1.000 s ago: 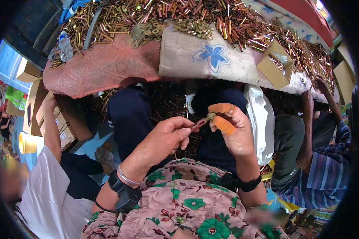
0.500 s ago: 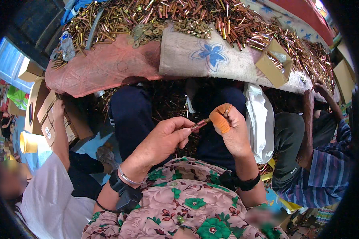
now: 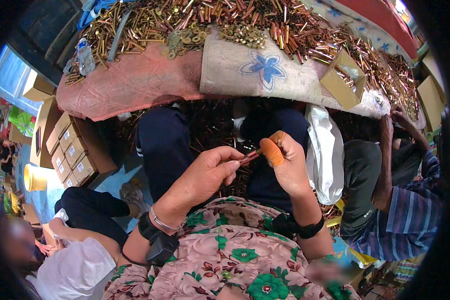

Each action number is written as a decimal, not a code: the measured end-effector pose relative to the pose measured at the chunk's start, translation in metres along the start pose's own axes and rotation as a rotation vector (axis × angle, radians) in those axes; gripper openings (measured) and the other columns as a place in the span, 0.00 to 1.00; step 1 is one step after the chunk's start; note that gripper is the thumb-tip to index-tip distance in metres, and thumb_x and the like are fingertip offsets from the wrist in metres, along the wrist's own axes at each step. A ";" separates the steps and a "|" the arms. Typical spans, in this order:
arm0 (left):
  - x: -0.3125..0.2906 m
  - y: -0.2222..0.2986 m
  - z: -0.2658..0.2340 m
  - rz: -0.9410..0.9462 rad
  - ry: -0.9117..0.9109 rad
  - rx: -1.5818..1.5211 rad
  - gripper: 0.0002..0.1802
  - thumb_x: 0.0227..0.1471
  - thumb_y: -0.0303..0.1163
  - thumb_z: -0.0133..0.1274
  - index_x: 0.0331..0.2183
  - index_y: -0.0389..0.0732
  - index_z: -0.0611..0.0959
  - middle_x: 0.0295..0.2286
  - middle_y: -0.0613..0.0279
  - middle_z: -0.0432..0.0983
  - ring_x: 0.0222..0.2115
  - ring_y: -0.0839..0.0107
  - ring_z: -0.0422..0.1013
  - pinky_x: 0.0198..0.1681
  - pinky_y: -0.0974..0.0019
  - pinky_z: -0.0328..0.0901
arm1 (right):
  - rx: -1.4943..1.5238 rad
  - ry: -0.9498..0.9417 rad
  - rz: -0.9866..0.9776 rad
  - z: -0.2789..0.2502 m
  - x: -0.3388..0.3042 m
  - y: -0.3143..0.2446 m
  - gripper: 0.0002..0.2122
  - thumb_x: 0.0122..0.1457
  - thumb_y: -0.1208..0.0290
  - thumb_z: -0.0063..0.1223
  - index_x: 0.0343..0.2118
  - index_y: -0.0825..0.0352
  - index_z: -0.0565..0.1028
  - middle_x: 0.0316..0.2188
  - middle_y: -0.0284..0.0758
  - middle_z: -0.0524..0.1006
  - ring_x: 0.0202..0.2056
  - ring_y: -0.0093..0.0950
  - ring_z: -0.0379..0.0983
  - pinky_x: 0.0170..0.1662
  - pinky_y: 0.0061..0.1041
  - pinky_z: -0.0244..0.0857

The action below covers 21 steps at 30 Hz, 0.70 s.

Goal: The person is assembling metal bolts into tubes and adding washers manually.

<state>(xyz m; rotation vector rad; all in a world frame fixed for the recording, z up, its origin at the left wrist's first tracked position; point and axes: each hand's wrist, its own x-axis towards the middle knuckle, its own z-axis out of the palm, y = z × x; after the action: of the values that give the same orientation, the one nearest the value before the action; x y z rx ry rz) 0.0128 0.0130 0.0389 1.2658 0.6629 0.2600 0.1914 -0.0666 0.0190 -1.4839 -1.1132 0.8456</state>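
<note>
My left hand (image 3: 208, 172) pinches one end of a slim copper-coloured metal rod (image 3: 250, 157) between thumb and fingers. The other end meets my right hand (image 3: 291, 167), whose fingers are curled closed around it. An orange cover (image 3: 271, 152) wraps my right thumb. The rod is held above my lap, between my knees, tilted up toward the right. Whether it is one piece or several fitted together cannot be made out.
Ahead, a cloth-covered table (image 3: 135, 82) bears heaps of metal rods (image 3: 225, 12), washers (image 3: 185, 40) and small nuts (image 3: 242, 35). An open carton (image 3: 344, 80) stands at its right edge. A white sack (image 3: 325, 155) is beside my right knee. Stacked boxes (image 3: 75, 150) and co-workers flank me.
My right hand has shifted slightly left along the rod, closer to my left hand. The co-worker at left has drawn an arm back from the stacked boxes and leaned away.
</note>
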 end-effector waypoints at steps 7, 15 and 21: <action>0.001 -0.001 -0.006 -0.014 0.002 -0.003 0.11 0.53 0.32 0.44 0.37 0.38 0.74 0.17 0.75 0.64 0.15 0.87 0.55 0.17 0.81 0.49 | -0.015 -0.058 0.049 0.005 0.002 -0.006 0.05 0.56 0.72 0.47 0.33 0.68 0.70 0.22 0.28 0.69 0.23 0.16 0.63 0.27 0.16 0.59; 0.002 -0.009 -0.011 0.014 0.029 -0.023 0.10 0.53 0.32 0.44 0.36 0.38 0.74 0.17 0.76 0.62 0.15 0.87 0.54 0.16 0.81 0.49 | 0.185 -0.015 0.108 0.014 0.004 -0.005 0.04 0.56 0.73 0.47 0.32 0.67 0.70 0.20 0.26 0.69 0.21 0.15 0.62 0.24 0.15 0.57; 0.003 -0.008 -0.011 -0.005 0.026 -0.071 0.10 0.53 0.32 0.44 0.36 0.38 0.74 0.16 0.76 0.60 0.15 0.87 0.53 0.16 0.81 0.48 | 0.239 -0.004 0.186 0.014 0.007 0.002 0.04 0.56 0.72 0.48 0.32 0.66 0.70 0.19 0.25 0.68 0.19 0.14 0.60 0.21 0.14 0.54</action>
<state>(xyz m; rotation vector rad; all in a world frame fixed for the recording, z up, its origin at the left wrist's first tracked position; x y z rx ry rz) 0.0077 0.0209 0.0286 1.1943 0.6731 0.2943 0.1809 -0.0551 0.0150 -1.3981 -0.8527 1.0722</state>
